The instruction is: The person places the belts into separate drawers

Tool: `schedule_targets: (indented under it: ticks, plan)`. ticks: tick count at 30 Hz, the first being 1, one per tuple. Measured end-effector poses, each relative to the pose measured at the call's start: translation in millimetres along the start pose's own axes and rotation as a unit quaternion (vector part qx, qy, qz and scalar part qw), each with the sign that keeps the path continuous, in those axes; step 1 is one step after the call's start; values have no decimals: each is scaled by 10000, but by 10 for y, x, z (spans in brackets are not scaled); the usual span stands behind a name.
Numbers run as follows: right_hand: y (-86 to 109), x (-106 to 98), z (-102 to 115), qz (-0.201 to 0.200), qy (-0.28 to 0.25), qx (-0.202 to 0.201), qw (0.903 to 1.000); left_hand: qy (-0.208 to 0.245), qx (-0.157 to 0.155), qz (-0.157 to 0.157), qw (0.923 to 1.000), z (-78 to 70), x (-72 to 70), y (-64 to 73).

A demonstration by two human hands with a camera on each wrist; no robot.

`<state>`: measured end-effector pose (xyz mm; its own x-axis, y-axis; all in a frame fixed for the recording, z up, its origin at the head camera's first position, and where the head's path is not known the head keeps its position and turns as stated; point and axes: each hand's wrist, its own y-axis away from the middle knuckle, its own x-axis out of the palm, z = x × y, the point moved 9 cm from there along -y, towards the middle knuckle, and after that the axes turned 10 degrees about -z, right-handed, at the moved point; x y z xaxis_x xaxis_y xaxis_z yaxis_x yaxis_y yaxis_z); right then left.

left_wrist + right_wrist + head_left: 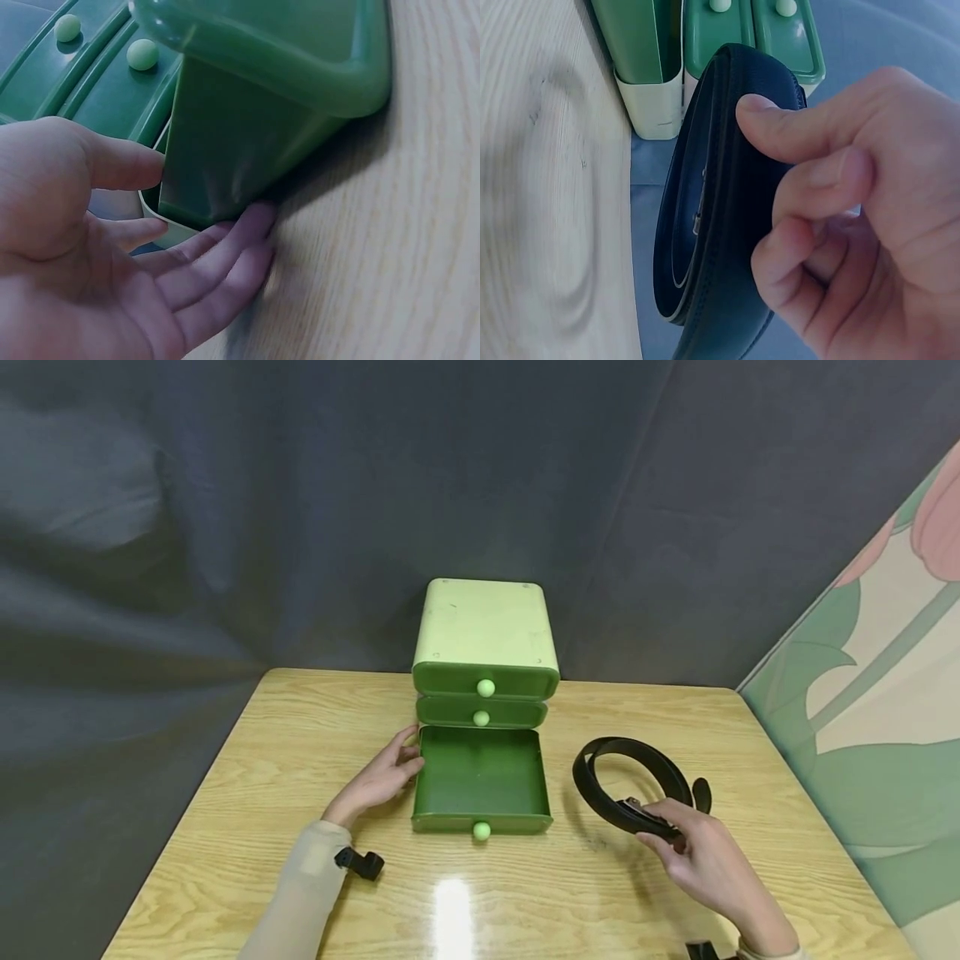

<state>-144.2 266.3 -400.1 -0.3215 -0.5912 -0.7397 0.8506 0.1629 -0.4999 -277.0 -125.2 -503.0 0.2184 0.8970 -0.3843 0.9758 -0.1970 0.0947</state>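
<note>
A coiled black belt [615,806] with a metal buckle hangs over the right part of the table. My right hand [697,852] pinches it near the buckle between thumb and fingers; the right wrist view shows the belt [735,172] on edge, its loops nested. At the middle stands a small drawer cabinet [487,622] with a pale green top. Its bottom drawer [482,777] is pulled out and holds nothing. Beside that drawer's left wall, my left hand [386,772] rests with extended fingers, the thumb [135,165] touching the wall near the cabinet's front.
The two upper drawers, the top one [450,681] and the middle one [446,712], are pushed in, each with a round pale knob. A wooden table [262,760] lies beneath. Dark curtain [337,510] hangs behind, and a floral-patterned panel [892,760] borders the right side.
</note>
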Motion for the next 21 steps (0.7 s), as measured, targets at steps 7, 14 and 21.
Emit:
schedule_targets:
  ticks: [7,14,21]
  plan:
    - [-68,24,119,-27,-34,-381,9993,8,-42,-58,10000,-16,-18,16]
    - [-151,61,245,133,-153,-617,9979,-74,60,-71,9999,-32,-21,24]
    - [-228,131,358,389,-381,-724,9959,-16,95,-174,9998,-48,-39,19]
